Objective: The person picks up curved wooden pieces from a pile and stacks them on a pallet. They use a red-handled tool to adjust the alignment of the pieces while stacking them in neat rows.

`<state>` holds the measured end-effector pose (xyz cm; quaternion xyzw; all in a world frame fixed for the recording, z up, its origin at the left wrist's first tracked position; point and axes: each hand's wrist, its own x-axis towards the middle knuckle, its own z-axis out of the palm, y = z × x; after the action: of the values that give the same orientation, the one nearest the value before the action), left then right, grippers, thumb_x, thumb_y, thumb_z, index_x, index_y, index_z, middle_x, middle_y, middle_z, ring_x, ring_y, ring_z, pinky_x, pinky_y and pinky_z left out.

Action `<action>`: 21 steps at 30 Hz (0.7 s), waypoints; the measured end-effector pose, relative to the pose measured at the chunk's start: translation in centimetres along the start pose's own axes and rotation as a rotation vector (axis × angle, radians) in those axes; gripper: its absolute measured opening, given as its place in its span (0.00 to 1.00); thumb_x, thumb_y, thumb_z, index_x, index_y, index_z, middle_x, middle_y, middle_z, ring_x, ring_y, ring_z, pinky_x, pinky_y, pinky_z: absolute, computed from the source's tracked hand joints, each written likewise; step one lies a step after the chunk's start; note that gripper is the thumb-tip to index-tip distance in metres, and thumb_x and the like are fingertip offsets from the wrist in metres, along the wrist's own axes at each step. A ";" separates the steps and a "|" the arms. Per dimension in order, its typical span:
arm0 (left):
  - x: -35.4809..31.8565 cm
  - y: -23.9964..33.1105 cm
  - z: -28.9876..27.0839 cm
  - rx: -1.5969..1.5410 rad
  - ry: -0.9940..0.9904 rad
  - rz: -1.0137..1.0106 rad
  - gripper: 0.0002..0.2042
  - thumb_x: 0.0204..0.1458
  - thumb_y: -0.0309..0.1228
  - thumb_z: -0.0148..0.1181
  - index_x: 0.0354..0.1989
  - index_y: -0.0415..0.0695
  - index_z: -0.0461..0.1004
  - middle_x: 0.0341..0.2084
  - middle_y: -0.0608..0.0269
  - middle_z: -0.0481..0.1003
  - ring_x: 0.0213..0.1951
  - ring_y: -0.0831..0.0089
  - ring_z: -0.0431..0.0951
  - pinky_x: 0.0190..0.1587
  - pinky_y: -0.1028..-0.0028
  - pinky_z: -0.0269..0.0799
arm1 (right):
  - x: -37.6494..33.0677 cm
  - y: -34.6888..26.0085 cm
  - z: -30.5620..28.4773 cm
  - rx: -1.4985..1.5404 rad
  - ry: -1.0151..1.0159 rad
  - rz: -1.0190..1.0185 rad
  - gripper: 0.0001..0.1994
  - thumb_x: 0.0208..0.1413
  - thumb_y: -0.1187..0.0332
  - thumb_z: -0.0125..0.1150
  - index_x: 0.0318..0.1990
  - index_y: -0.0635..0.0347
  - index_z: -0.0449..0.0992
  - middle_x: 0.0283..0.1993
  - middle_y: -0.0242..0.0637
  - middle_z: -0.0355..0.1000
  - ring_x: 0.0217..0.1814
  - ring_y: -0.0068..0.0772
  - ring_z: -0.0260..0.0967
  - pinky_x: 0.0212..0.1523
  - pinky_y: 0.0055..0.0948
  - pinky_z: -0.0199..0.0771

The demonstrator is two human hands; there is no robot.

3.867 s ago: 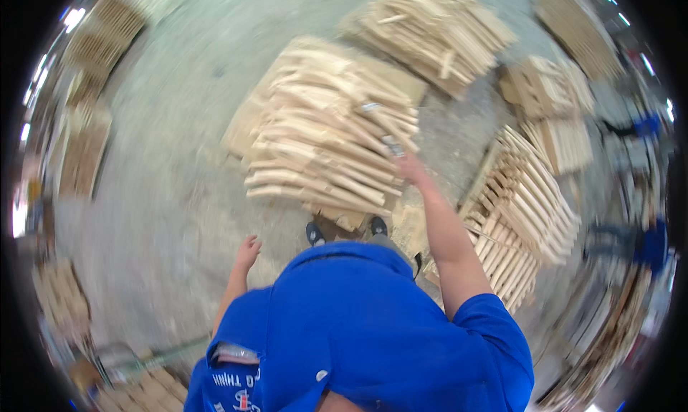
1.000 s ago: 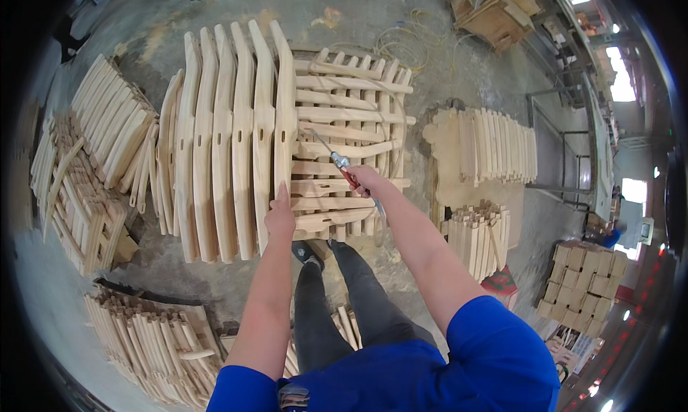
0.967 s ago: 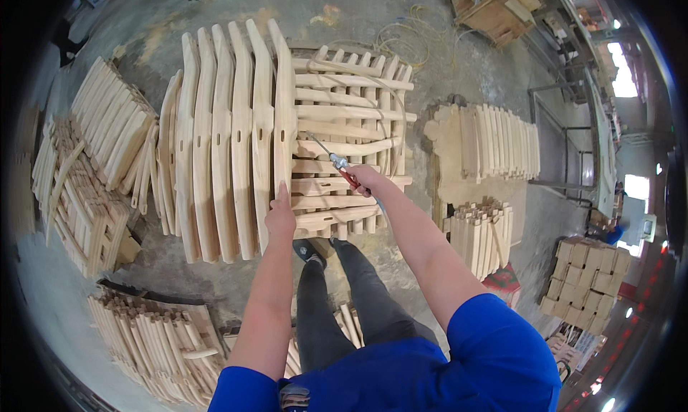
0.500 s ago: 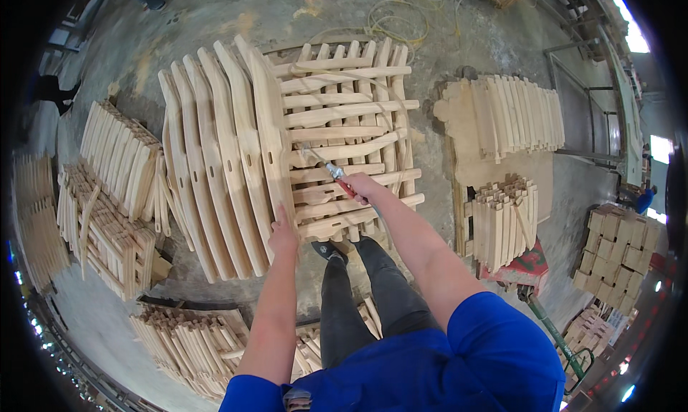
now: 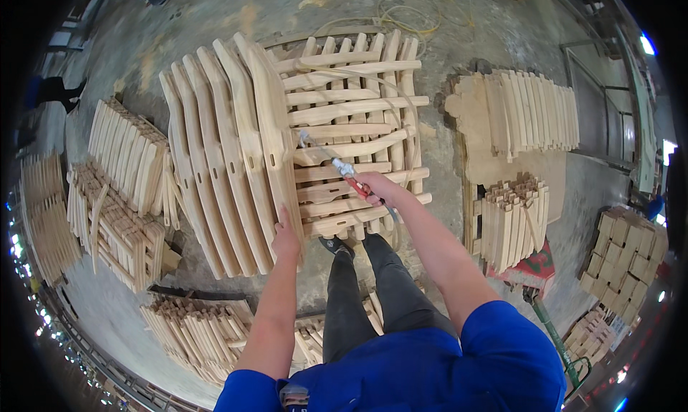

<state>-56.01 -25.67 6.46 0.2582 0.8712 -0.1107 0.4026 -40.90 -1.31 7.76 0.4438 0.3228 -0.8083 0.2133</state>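
Note:
My right hand (image 5: 381,188) is closed around an air tool (image 5: 344,167) with a red handle, a silver body and a long thin shaft. A thin hose trails from its rear. The whitish, blurred tip is beside the edge of the rightmost curved wooden leg (image 5: 271,125), which has a small slot cut in it. My left hand (image 5: 287,241) rests on the lower part of this leg, index finger stretched along the wood, with nothing in its grasp. Several matching slotted legs (image 5: 204,161) lie side by side to the left.
The legs lie beside a crisscross stack of wooden pieces (image 5: 351,111), with a hose (image 5: 405,89) looped over it. More wood stacks stand at the left (image 5: 129,154), the right (image 5: 534,115) and near my legs (image 5: 193,333). A red and green pallet jack (image 5: 534,272) stands at the right.
My right hand and the air tool have shifted slightly right and nearer to me. My left hand stays on the same leg. The whole view has shifted a little.

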 end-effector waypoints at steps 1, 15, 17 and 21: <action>0.0 0.1 0.0 -0.002 -0.004 0.004 0.42 0.48 0.22 0.46 0.65 0.58 0.24 0.45 0.44 0.63 0.41 0.53 0.73 0.39 0.59 0.70 | -0.7 0.0 -0.1 0.002 -0.034 -0.016 0.15 0.57 0.55 0.45 0.29 0.58 0.67 0.16 0.31 0.60 0.08 0.15 0.44 0.08 0.20 0.41; 0.0 -0.2 0.1 0.030 0.015 0.030 0.41 0.48 0.24 0.45 0.65 0.56 0.25 0.46 0.46 0.64 0.40 0.54 0.74 0.37 0.61 0.71 | -4.2 0.3 -1.3 -0.059 0.017 -0.001 0.12 0.57 0.60 0.44 0.38 0.58 0.69 0.19 0.32 0.62 0.08 0.15 0.43 0.08 0.19 0.39; 0.0 0.3 0.0 0.043 0.001 0.014 0.41 0.48 0.24 0.45 0.65 0.56 0.25 0.45 0.46 0.64 0.40 0.54 0.74 0.37 0.61 0.71 | -4.4 0.2 -1.7 -0.015 0.019 -0.010 0.12 0.57 0.59 0.44 0.38 0.58 0.69 0.20 0.32 0.61 0.08 0.15 0.44 0.08 0.19 0.39; 0.0 -0.2 0.3 0.078 0.042 0.004 0.41 0.48 0.23 0.46 0.65 0.56 0.25 0.44 0.50 0.64 0.37 0.57 0.75 0.33 0.65 0.72 | -4.3 -0.1 -1.1 -0.004 0.038 -0.034 0.13 0.58 0.56 0.44 0.35 0.57 0.66 0.19 0.30 0.61 0.08 0.15 0.43 0.08 0.18 0.38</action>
<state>-55.91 -25.96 6.28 0.2778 0.8739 -0.1384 0.3742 -38.06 -0.22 11.04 0.4531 0.3360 -0.8025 0.1943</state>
